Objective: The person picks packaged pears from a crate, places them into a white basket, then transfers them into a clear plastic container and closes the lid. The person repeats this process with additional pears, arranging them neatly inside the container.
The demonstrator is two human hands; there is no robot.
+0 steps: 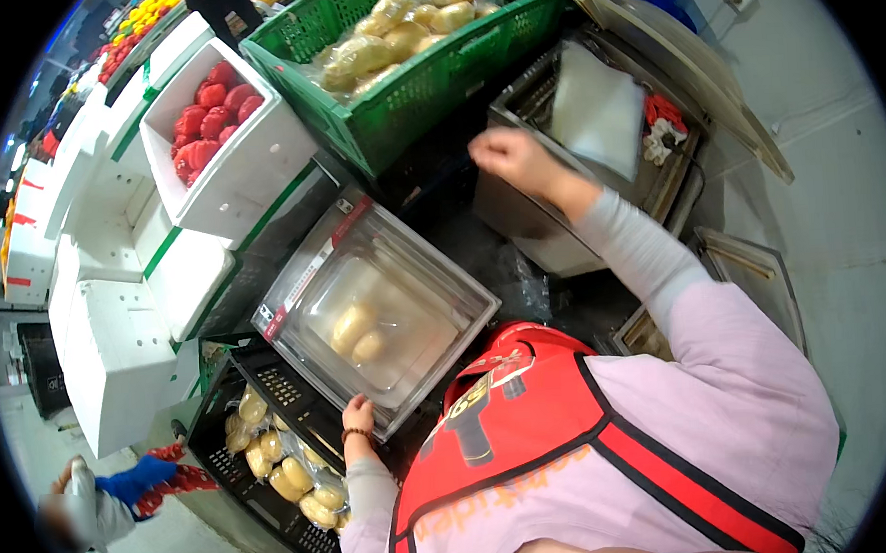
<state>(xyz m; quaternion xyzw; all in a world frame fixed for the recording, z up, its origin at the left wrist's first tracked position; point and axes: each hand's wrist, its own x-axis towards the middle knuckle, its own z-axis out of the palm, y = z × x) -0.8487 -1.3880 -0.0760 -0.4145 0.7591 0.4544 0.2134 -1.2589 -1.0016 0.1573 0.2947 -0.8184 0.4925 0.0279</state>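
Observation:
Beneath a clear domed lid (413,278), several pale yellow, potato-like pieces (354,328) lie inside a boxy machine that looks like a vacuum sealer. My left hand (358,414), with a beaded bracelet at the wrist, touches the lid's lower left edge, its fingers bent. My right hand (498,153) is raised near the left edge of a metal-sided case (546,241), its fingers curled and blurred; nothing shows in it. On that case lies a stack of clear plastic bags (600,110), beside a red and white cloth (663,126).
A green crate (360,134) of bagged pale produce stands at the top. Left are white foam boxes (121,368) and one with red produce (213,112). A black crate (276,525) of bagged potatoes sits lower left. Another person (116,496) is at far lower left.

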